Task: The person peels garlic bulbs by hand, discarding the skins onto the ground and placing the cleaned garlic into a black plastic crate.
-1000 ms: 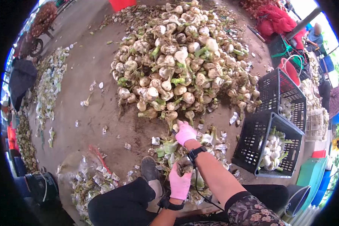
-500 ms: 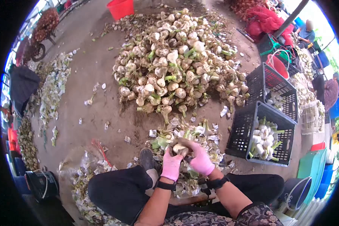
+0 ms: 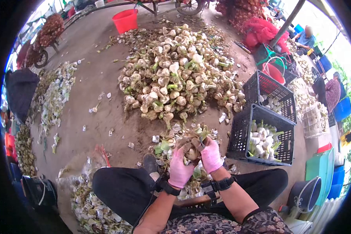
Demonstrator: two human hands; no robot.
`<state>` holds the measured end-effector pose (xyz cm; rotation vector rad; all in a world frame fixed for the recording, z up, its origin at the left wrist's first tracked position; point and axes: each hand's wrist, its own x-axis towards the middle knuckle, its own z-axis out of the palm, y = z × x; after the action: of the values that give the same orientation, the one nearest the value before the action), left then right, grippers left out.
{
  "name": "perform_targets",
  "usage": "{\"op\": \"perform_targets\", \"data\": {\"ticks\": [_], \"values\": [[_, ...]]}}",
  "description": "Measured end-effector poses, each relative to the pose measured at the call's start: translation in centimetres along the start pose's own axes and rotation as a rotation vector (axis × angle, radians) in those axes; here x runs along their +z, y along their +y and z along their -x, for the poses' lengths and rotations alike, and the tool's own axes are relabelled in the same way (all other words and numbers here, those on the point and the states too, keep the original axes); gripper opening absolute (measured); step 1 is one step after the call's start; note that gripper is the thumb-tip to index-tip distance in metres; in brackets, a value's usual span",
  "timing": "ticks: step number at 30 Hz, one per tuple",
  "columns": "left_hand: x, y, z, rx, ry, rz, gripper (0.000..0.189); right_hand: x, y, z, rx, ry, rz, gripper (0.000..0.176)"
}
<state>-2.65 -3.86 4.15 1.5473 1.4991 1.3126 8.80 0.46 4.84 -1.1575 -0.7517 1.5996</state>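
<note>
A garlic bulb (image 3: 191,154) sits between my two gloved hands, above the loose skins in front of my lap. My left hand (image 3: 181,167) has its fingers curled round the bulb from the left. My right hand (image 3: 211,156) closes on its upper right side, with bent fingers; whether these also hold a small tool is hidden. Both gloves are pink with dirty brown-grey fingers. Peeled skins and leaf scraps (image 3: 165,146) lie beneath and around the hands. Beyond them rises a large pile of unpeeled garlic (image 3: 175,78) with stems on.
A black crate (image 3: 238,144) of cleaned white garlic stands right, with another black crate (image 3: 286,97) behind it. Farther back are a red bucket (image 3: 273,73) and a red tub (image 3: 125,21). Dark buckets (image 3: 305,193) flank my knees. Other people (image 3: 306,39) sit at far right.
Both hands have turned on the bulb and now enclose more of it; its pale side shows less. The view has tilted up slightly, showing more of the background.
</note>
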Motion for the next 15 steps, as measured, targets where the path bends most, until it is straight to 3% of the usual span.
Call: {"op": "perform_targets", "data": {"ticks": [5,7,11,13,15], "values": [[-0.5,0.1,-0.1,-0.063,0.004,0.076,0.059,-1.3,-0.2,0.0,-0.064,-0.137,0.121,0.027],[-0.1,-1.0,-0.1,-0.145,0.002,0.307,0.062,-2.2,-0.3,-0.4,-0.095,-0.108,0.619,0.023],[-0.4,-0.3,-0.5,-0.257,-0.086,0.619,0.058,-0.6,-2.8,1.1,-0.053,-0.028,0.721,0.023],[-0.3,-0.5,-0.4,-0.518,-0.069,1.254,0.051,-1.9,-0.7,0.4,-0.297,0.021,0.582,0.03],[-0.4,-0.3,-0.1,-0.475,-0.096,1.143,0.046,-2.5,-0.3,0.1,-0.312,0.013,0.54,0.026]]}}
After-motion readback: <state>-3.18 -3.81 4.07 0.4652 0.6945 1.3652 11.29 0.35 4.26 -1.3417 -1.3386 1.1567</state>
